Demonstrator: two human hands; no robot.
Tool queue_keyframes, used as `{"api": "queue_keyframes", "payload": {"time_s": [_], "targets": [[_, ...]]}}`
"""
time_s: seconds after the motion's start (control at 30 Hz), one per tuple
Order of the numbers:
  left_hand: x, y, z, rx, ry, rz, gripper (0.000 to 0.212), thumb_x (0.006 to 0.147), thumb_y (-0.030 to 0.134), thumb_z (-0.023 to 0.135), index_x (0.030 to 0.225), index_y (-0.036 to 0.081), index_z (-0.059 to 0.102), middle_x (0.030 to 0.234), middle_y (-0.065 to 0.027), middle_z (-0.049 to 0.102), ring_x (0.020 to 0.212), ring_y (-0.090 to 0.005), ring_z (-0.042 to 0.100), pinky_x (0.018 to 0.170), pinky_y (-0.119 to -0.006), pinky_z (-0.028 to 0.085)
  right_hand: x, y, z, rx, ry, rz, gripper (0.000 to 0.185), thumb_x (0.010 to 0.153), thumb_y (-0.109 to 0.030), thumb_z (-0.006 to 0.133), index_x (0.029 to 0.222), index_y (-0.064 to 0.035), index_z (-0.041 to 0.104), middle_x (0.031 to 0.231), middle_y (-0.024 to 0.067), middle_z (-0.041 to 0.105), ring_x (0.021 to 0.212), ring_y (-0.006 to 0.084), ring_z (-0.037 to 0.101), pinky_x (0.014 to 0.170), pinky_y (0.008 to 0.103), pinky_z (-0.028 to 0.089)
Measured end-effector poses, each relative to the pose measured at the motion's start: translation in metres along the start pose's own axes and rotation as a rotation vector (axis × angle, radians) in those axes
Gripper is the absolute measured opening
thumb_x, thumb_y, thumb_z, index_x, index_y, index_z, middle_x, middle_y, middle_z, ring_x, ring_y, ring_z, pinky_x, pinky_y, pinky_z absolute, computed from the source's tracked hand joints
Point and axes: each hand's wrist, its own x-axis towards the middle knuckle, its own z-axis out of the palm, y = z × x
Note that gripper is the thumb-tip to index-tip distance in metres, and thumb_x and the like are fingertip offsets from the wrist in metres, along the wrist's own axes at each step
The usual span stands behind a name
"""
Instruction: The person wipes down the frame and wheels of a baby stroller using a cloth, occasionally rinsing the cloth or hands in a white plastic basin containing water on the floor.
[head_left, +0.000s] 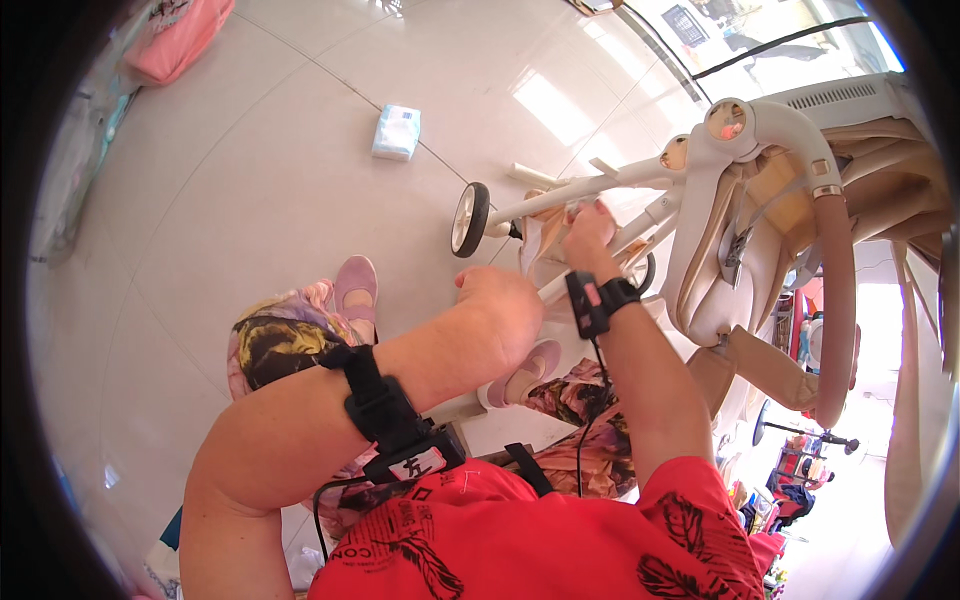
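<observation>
A baby stroller (686, 176) with a cream frame and tan seat stands at the right, its black-tyred wheel (471, 220) near the middle. My right hand (589, 229) is in among the lower frame tubes, at the tan fabric basket (544, 236); something pale is by its fingers, too small to make out, and its grip is unclear. My left hand (499, 300) is bent at the wrist, left of the right forearm and below the wheel. Its fingers are mostly hidden behind the back of the hand, so what it holds cannot be told. Black strapped devices sit on both arms.
A pale blue-and-white soft pack (396, 133) lies on the tiled floor (285, 165). A pink bag (180, 45) and clear plastic wrapping are at the upper left. My feet in pink shoes (355, 289) are below. Shelves with goods stand at the far right.
</observation>
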Motion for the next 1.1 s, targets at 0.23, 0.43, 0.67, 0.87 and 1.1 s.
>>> {"api": "queue_keyframes", "payload": {"time_s": [0.23,0.43,0.67,0.87,1.1], "targets": [[0.007,0.0,0.008,0.0,-0.012,-0.022,0.043,0.068,0.029,0.075,0.107,0.011,0.069,0.11,-0.0082,0.066,0.099,-0.0245,0.064,0.083,-0.049,0.049,-0.085,-0.038,0.054,-1.056,-0.283,-1.38,0.027,0.079,0.004,0.054,0.102,-0.0037,0.064,0.101,0.0102,0.061,0.099,0.025,0.055,0.088,0.0351,0.045],[-0.004,0.007,0.007,0.069,0.032,-0.012,0.038,0.069,0.027,0.074,0.104,0.014,0.07,0.105,-0.0068,0.068,0.097,-0.0252,0.065,0.083,-0.051,0.049,-0.023,-0.053,0.034,-1.523,0.098,-1.493,0.013,0.08,-0.009,0.057,0.09,-0.0104,0.065,0.104,0.0009,0.062,0.106,0.0212,0.053,0.09,0.0343,0.042],[-0.016,0.006,0.014,0.023,0.133,0.061,0.013,0.075,0.01,0.061,0.084,0.008,0.071,0.083,-0.0094,0.065,0.079,-0.0241,0.067,0.061,-0.036,0.051,-0.023,-0.044,0.063,-1.83,0.059,-1.422,0.014,0.076,-0.009,0.059,0.067,-0.0088,0.069,0.079,0.0033,0.065,0.088,0.0217,0.057,0.081,0.0364,0.042],[-0.01,0.004,0.023,0.055,0.269,-0.03,0.014,0.076,0.012,0.061,0.085,0.008,0.071,0.081,-0.0087,0.065,0.079,-0.025,0.067,0.062,-0.036,0.051,-0.033,-0.049,0.083,-2.06,-0.108,-1.369,0.015,0.079,-0.01,0.058,0.071,-0.0088,0.071,0.077,0.0038,0.065,0.086,0.0218,0.058,0.077,0.0349,0.043],[0.013,-0.012,0.028,0.006,0.214,0.047,0.013,0.074,0.014,0.063,0.083,0.008,0.071,0.084,-0.0114,0.065,0.079,-0.0268,0.067,0.062,-0.038,0.053,-0.015,0.022,0.027,-1.491,-0.662,-0.62,0.023,0.079,-0.005,0.053,0.095,-0.0025,0.07,0.097,0.0127,0.069,0.083,0.0297,0.065,0.073,0.0348,0.051]]}}
